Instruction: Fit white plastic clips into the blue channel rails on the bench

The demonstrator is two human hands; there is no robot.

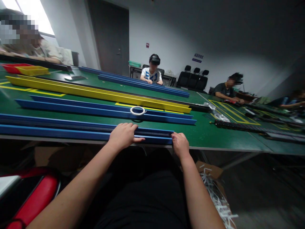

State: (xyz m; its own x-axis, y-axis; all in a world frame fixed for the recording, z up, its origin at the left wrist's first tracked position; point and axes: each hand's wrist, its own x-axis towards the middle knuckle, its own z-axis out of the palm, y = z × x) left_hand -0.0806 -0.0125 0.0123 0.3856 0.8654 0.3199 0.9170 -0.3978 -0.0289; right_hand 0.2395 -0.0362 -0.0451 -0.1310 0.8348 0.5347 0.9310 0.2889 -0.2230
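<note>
A long blue channel (59, 127) lies along the near edge of the green table, with a dark strip inside it. My left hand (122, 135) rests over it, fingers wrapped on its far wall and the thumb along the near one. At the channel's right end is my right hand (180, 143), fingers closed on the tip; whether they also pinch something small cannot be made out. Beyond lies a second blue channel (71, 107), and a white ring-shaped roll (137, 110) rests on it.
Farther back lie a long yellow channel (95, 92) and more blue channels (143, 83). Red (14, 68) and yellow (33, 70) trays stand at the left. Several people sit around the table. A box of white strips (214, 194) is below, right.
</note>
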